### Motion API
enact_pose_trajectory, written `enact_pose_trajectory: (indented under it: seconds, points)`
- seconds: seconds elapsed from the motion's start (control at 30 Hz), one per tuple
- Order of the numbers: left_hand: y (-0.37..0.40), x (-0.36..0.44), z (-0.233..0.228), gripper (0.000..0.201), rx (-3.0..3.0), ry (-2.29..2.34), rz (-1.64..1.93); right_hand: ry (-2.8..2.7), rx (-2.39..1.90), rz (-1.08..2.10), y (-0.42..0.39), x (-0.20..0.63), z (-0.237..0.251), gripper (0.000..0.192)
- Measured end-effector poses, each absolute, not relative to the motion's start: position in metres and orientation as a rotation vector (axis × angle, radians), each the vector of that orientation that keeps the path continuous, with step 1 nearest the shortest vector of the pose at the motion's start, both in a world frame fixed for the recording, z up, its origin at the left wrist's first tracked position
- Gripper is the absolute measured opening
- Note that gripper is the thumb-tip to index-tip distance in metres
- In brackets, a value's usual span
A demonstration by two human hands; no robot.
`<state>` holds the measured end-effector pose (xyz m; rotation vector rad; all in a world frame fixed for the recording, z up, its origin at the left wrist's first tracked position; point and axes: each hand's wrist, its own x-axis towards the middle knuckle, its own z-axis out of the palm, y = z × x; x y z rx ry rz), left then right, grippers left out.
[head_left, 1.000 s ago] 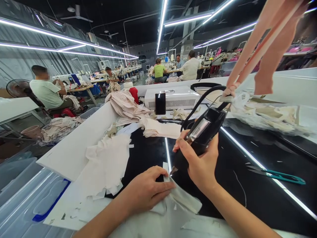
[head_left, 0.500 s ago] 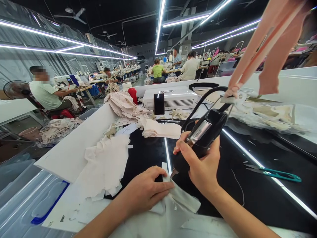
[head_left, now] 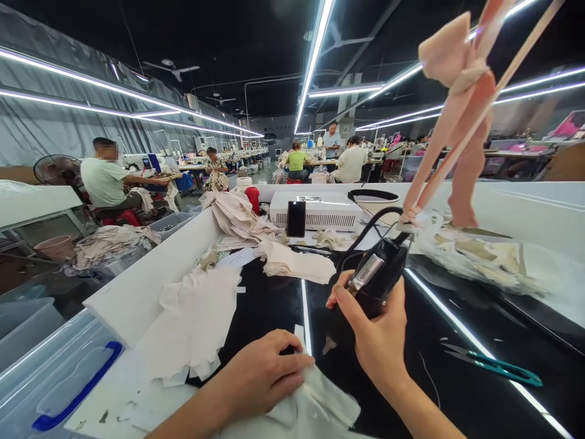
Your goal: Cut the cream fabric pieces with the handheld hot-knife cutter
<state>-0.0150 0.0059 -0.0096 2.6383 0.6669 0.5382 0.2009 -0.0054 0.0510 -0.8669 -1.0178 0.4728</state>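
2 hands: right grip (head_left: 379,341) around black cutter (head_left: 370,283), left (head_left: 260,378) on white fabric (head_left: 320,405).

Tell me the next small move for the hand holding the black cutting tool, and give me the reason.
Probably lower the black cutting tool so its metal tip meets the white fabric piece. The right hand holds the tool with the tip just above the fabric's edge, not clearly touching, while the left hand presses the piece flat on the black table.

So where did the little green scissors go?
The green-handled snips lie on the black tabletop at the lower right of the head view, to the right of the right hand that holds the black corded tool.
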Motion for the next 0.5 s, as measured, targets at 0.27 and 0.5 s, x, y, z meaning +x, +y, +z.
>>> enact_pose_trajectory:
  seconds: [0.27,0.5]
  points:
    - [0.014,0.004,-0.014,0.023,2.693,0.869,0.600,-1.094,-1.154,0.405,-0.018,0.242,0.060,0.052]
    - [0.019,0.016,-0.020,0.020,2.972,1.017,0.401,-0.860,-1.026,-0.089,-0.044,0.267,0.063,0.060]
